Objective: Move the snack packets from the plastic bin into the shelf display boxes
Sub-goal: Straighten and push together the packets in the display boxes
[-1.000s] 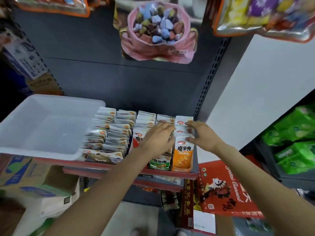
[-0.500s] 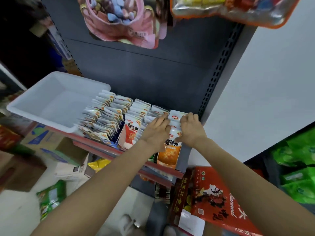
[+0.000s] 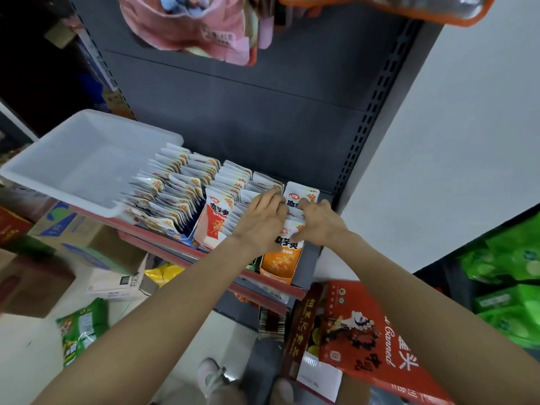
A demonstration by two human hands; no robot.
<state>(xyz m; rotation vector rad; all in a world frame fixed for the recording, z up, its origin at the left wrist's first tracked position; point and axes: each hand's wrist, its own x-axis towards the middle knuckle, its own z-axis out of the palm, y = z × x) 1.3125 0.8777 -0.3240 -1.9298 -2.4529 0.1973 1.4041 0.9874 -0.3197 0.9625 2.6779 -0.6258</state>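
Note:
Rows of white snack packets (image 3: 178, 188) stand upright in display boxes on the shelf. At the right end, an orange display box (image 3: 282, 263) holds a row of orange packets (image 3: 301, 195). My left hand (image 3: 261, 220) and my right hand (image 3: 317, 222) meet over this row, fingers curled onto the packet tops, pressing them together. A red-fronted display box (image 3: 214, 225) sits just left of my left hand. The white plastic bin (image 3: 73, 162) stands on the shelf at the left, with nothing visible inside it.
Grey shelf back panel (image 3: 248, 112) rises behind the packets. Pink candy bags (image 3: 190, 27) hang above. Cardboard boxes (image 3: 87, 252) and a green bag (image 3: 80, 328) lie on the floor at left. A red carton (image 3: 368, 340) leans below right; green packs (image 3: 508, 276) fill the right shelf.
Both hands have drawn closer together over the orange packet row. The view has shifted left and downward, showing more floor.

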